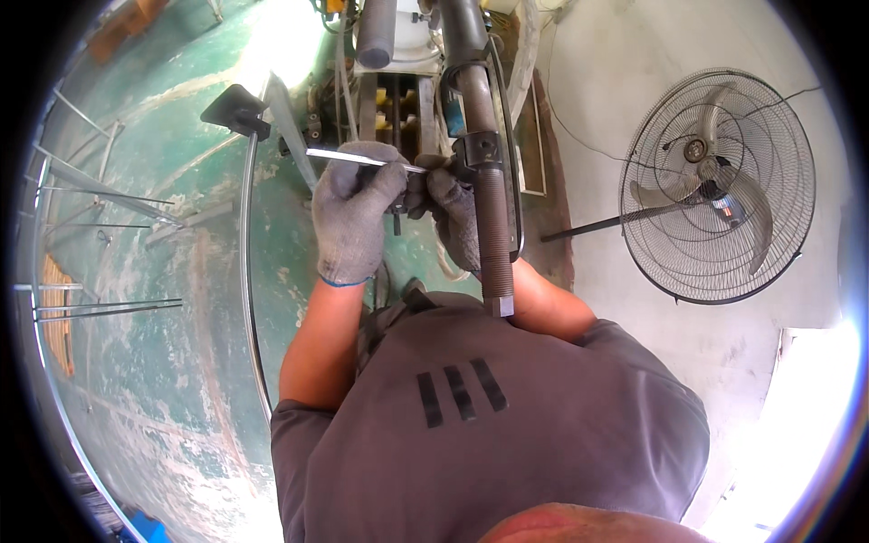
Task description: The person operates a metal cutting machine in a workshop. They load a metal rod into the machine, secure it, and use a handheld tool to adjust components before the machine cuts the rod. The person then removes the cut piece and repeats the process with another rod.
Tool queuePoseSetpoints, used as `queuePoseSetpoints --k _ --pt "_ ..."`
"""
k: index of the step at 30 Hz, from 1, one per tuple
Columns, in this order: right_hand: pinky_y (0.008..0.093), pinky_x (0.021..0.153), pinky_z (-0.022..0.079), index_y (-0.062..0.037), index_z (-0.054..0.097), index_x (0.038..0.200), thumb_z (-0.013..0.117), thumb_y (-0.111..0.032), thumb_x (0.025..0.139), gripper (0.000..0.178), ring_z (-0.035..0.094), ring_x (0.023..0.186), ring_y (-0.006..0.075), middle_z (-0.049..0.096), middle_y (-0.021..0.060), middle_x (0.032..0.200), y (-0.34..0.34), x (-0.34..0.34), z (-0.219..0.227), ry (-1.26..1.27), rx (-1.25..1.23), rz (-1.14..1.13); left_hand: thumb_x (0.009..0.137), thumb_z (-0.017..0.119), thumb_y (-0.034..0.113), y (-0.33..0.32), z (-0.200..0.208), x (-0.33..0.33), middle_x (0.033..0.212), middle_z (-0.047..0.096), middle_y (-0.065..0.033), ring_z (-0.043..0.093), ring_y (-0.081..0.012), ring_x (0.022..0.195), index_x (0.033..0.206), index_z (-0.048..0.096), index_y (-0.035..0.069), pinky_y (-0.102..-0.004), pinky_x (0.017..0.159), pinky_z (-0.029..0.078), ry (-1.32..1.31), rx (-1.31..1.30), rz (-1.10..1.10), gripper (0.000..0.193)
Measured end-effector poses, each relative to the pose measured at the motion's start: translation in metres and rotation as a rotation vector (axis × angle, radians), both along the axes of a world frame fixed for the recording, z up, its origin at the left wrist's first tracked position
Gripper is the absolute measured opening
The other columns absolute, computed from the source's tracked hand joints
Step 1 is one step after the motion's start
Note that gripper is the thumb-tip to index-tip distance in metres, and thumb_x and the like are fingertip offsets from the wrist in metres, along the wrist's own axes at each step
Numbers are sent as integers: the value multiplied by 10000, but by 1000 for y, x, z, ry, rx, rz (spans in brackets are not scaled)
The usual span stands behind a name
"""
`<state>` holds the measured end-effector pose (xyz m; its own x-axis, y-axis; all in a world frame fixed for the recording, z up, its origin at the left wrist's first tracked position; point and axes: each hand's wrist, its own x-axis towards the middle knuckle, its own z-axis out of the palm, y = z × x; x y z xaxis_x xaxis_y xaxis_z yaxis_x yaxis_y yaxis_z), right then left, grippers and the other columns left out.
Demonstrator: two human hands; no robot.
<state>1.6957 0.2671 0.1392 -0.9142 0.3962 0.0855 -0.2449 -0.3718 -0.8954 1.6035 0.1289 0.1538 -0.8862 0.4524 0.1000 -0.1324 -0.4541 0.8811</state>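
My left hand [351, 226], in a grey knit glove, pinches a thin shiny metal strip [362, 159] between thumb and fingers. The strip lies nearly level, its free end sticking out to the left. At its right end are the curled fingers of my right hand [457, 217], also gloved. A thick threaded steel shaft [494, 226] of the machine passes in front of that hand and partly hides it. Whether the right fingers grip the strip's end or a dark machine part beside it is unclear. Both hands are just below the machine's dark clamp collar [480, 149].
A large black-caged fan [720, 185] stands at the right by the pale wall. On the left, a chrome pole [247, 244] with a black flat head [237, 110] rises close by. Thin metal rods [109, 309] lie across a frame farther left. The green floor [181, 362] is worn.
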Motion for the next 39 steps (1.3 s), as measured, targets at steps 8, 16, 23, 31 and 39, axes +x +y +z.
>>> queuePoseSetpoints --k 8,16,23,31,39 --pt "344 801 605 -40 662 1359 765 -259 1081 367 730 934 180 754 72 1081 -1 -1 -1 29 -105 54 998 726 -67 -4 15 15 972 727 -53 690 -119 863 1162 705 -8 -280 777 571 130 -72 78 176" --pt "343 796 607 -76 677 1318 792 -236 1057 327 736 920 192 744 61 1049 0 -9 -1 69 -253 85 1017 713 -77 5 6 17 974 721 -58 714 -119 820 1145 690 -4 -285 725 611 266 -50 184 149" --pt "358 827 602 -68 696 1281 765 -156 1063 245 729 911 207 740 69 1030 3 -6 1 70 -288 96 1035 710 -45 6 10 24 993 730 -68 727 -128 834 1158 678 0 -296 726 633 177 -40 166 135" --pt "344 854 597 -27 695 1275 743 -89 1063 226 731 946 228 752 132 1076 3 -5 5 34 -358 62 1068 674 29 5 27 7 1056 742 -94 704 -172 943 1213 681 -27 -337 877 583 30 -51 130 156" --pt "360 818 608 -46 659 1279 811 -129 1015 316 722 939 229 721 106 1080 6 -6 11 42 -360 101 1076 663 45 8 25 3 1017 729 -94 684 -171 885 1207 673 -19 -327 813 567 62 2 93 146"
